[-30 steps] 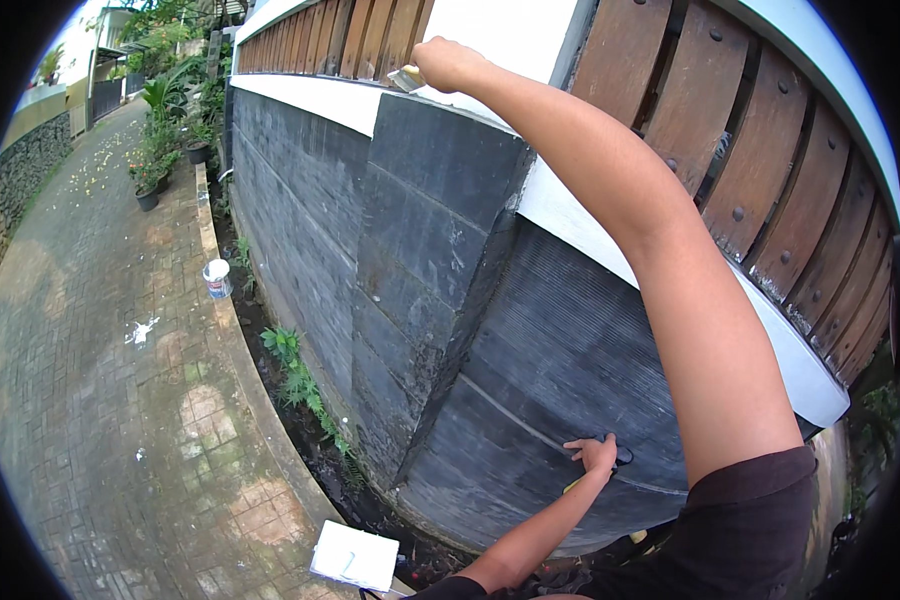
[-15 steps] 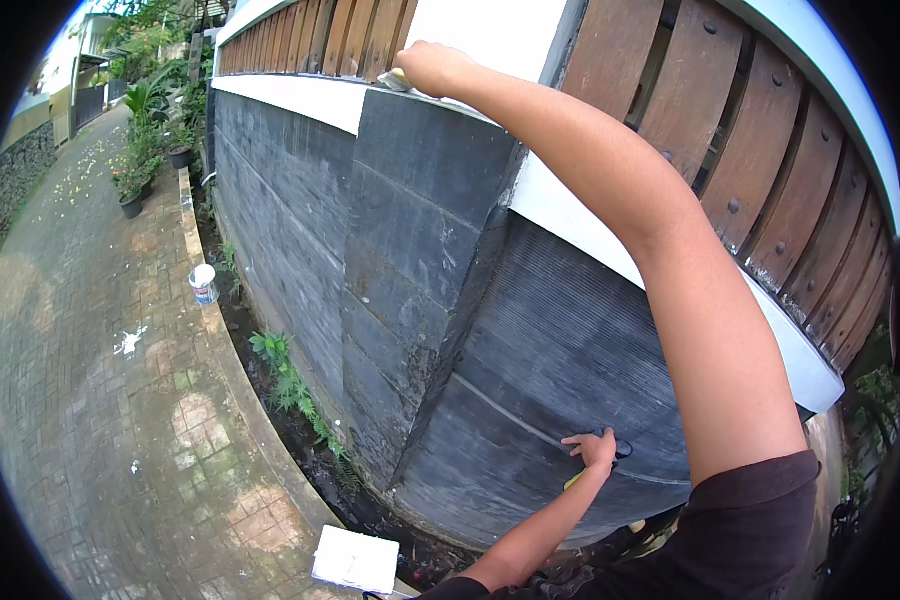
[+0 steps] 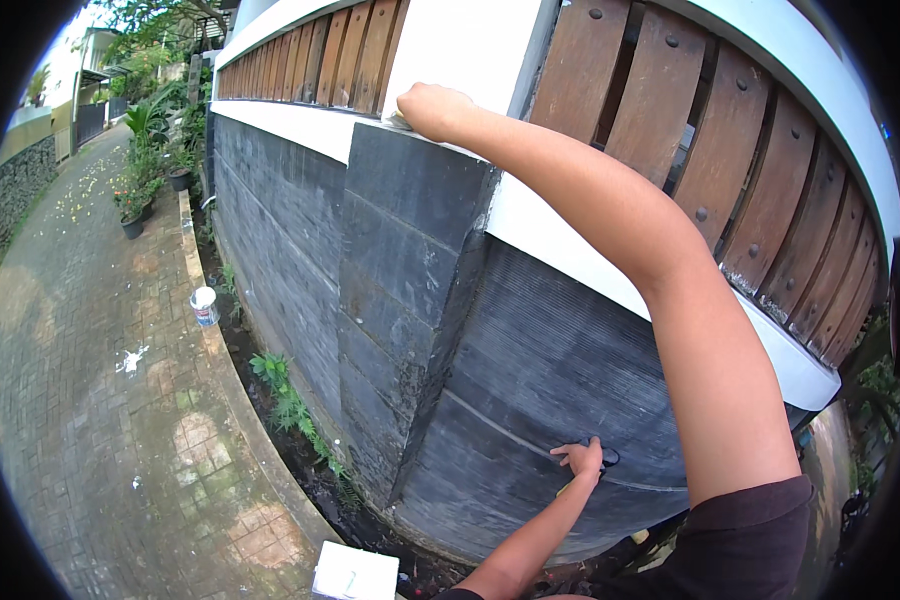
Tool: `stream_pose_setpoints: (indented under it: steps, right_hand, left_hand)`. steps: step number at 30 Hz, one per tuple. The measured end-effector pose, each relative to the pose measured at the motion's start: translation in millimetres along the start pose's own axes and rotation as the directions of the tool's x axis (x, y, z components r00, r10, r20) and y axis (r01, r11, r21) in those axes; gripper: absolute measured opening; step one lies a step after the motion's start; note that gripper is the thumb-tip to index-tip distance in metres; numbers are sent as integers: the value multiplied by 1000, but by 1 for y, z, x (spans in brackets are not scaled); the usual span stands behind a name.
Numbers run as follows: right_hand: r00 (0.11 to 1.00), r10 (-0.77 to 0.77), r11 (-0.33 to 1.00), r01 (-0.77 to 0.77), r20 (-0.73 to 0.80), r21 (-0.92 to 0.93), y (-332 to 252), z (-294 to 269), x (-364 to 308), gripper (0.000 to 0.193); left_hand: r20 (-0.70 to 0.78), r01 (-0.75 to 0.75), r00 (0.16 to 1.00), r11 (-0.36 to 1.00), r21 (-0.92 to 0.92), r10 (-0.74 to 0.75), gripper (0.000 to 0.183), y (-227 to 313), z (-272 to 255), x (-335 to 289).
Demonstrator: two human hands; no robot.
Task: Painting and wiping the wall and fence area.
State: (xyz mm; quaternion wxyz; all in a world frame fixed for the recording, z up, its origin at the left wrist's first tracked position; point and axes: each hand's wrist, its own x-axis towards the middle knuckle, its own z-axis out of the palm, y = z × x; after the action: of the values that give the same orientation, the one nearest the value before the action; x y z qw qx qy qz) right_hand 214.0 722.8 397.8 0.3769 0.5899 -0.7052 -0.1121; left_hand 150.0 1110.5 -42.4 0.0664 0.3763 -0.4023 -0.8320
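Note:
My right hand (image 3: 433, 110) is closed over a small pale, yellowish piece (image 3: 399, 121) at the stone ledge below the white pillar (image 3: 465, 60); what kind of thing it is cannot be made out. Its arm reaches up across the slatted fence. Lower down, my left hand (image 3: 580, 458) rests with fingers spread against the dark stone wall (image 3: 530, 370). Beside it is a dark loop (image 3: 611, 457), and a bit of yellow shows near the wrist.
A narrow ditch with green plants (image 3: 288, 400) runs along the wall's foot, edged by a concrete curb (image 3: 232, 380). On the curb stands a white paint can (image 3: 205, 306). A flat white square piece (image 3: 355, 574) lies near the bottom. White splashes (image 3: 131, 359) mark the paving; brown wooden slats (image 3: 660, 95) rise above.
The view has shifted, so the wall and fence sit a little lower and to the left. My right hand stays at the ledge by the pillar. My left hand stays against the wall.

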Motion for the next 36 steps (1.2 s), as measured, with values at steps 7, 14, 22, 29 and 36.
stream_pose_setpoints:
  steps: [7,14,22,29,36]
  right_hand:
    - [1000,15,999,-14,4,-38,6,-6,-20,22]
    - [998,-24,998,21,-53,-61,9,-10,-47,21]
    - [1000,-12,994,10,-15,-109,15,-31,-95,19]
    - [1000,8,990,-11,-27,-139,18,-47,-136,16]
    - [997,19,986,-31,-73,-163,26,-72,-160,16]
  left_hand:
    - [-10,-14,1000,1000,6,14,113,-6,2,13]
    - [-25,-14,1000,1000,0,14,113,-3,1,14]
    - [-32,-37,999,997,61,39,111,-13,6,14]
    - [-31,-31,999,997,71,34,112,-10,6,20]
    - [-14,-5,1000,999,52,5,111,-9,0,19]
